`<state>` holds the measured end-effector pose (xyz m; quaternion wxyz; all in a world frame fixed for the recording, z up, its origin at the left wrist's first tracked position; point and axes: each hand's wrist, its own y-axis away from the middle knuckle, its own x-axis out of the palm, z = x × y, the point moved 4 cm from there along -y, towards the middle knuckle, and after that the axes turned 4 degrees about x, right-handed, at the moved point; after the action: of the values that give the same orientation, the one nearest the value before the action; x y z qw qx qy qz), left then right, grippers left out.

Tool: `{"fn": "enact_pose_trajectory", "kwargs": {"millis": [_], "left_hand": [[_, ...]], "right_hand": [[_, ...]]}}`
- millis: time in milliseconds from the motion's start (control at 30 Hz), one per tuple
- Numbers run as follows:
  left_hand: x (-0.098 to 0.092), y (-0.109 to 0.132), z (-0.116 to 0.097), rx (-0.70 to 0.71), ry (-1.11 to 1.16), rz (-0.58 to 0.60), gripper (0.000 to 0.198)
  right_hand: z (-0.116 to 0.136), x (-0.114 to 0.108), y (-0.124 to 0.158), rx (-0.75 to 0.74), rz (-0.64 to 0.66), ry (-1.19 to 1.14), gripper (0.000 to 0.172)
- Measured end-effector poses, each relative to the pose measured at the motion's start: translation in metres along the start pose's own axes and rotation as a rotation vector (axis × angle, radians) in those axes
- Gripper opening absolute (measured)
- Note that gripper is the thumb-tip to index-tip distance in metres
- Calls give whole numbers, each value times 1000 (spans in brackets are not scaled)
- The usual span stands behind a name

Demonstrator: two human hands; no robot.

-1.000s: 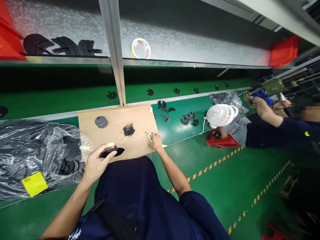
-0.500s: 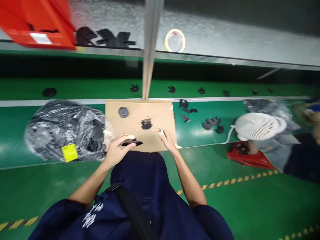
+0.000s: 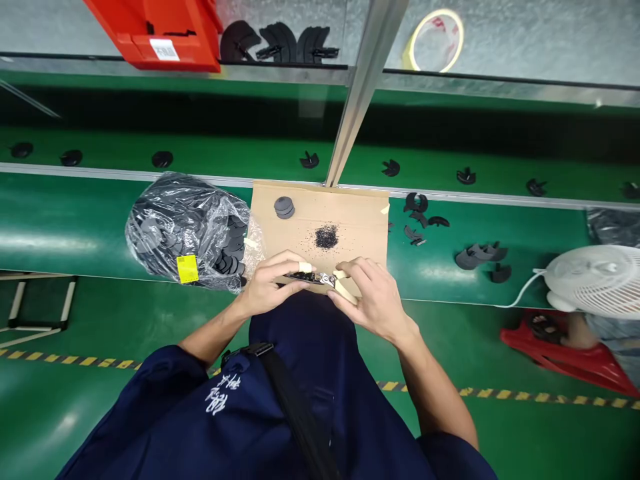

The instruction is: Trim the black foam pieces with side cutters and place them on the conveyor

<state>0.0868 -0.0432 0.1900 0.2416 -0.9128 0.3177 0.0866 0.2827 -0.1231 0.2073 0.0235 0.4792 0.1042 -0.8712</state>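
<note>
My left hand [image 3: 273, 287] pinches a flat black rubber part [image 3: 300, 279] at the near edge of a cardboard sheet [image 3: 350, 217]. A taped finger rests on top of the part. My right hand [image 3: 373, 293] is closed on a small trimming tool [image 3: 336, 282] with a pale handle, its metal tip meeting the part's right end. Both hands sit close together above my lap. On the cardboard lie a small heap of black trimmings [image 3: 327, 236] and a short stack of grey discs [image 3: 284, 207].
A clear plastic bag of black parts [image 3: 187, 230] with a yellow label lies left of the cardboard. Loose black parts [image 3: 477, 253] lie to the right, more ride the conveyor belt [image 3: 200, 157]. A white fan [image 3: 597, 279], red bin [image 3: 160, 30] and tape roll [image 3: 434, 39] stand around.
The camera swung left and down. My right hand came off the cardboard and brought the tool to the black part, so both hands now meet at the near edge.
</note>
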Motion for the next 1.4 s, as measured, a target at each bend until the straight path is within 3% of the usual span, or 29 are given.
{"fn": "enact_pose_trajectory", "kwargs": {"millis": [567,767,900,1000,1067,1233,1400], "left_hand": [[-1,3,3,10,27,-20,21],[3,7,14,-204,51,-16,28],[2,12,48,-451,132,-206,36],[3,21,86,-631,281,-420,45],[6,30,109,-732,408,-500,48],[16,48,131,-850,623,-532,56],[22,55,130,-898,718,-522,51]], "right_hand": [[7,-3,1,-32,3,172,36],[-3,9,1,55,44,-82,43],[-35,34,-7,206,90,-66,41],[-73,70,-23,414,266,86,34],[-98,96,-33,599,430,214,29],[-123,134,-53,728,474,299,38],[-125,142,-56,747,472,344,43]]}}
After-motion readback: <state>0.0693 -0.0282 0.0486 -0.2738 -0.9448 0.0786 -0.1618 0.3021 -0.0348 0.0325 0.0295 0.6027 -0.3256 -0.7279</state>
